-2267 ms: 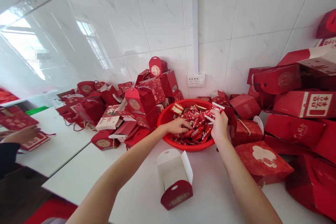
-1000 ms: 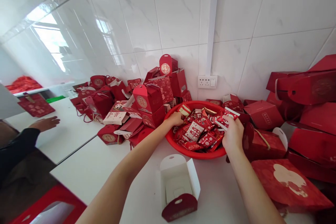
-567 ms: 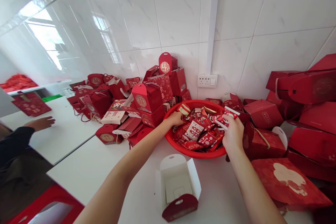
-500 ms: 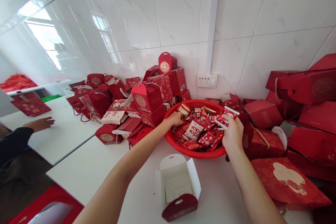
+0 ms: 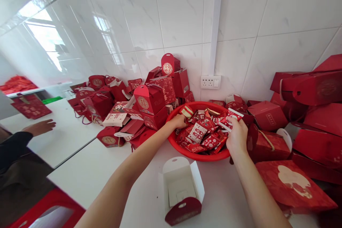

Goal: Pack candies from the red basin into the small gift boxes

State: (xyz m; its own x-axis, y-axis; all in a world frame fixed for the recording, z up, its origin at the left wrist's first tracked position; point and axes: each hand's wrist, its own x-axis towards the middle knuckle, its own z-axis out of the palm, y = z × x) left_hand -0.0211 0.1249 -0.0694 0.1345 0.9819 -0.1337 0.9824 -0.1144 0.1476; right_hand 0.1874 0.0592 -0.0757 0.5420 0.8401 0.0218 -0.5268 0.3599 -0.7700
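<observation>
A red plastic basin full of small red and white candy packets stands on the white counter against the tiled wall. My left hand rests at the basin's left rim, fingers curled into the packets. My right hand is at the right rim, closed on a few red and white packets. An open red gift box with a white inside sits on the counter in front of the basin, between my forearms.
Piles of red gift boxes fill the counter left of the basin, and more boxes stack up on the right. A wall socket is behind the basin. Another person's hand lies on a table at far left.
My left hand moved from the basin's middle to its left rim. My right hand keeps the packets at the right rim. In the last half second little has moved.
</observation>
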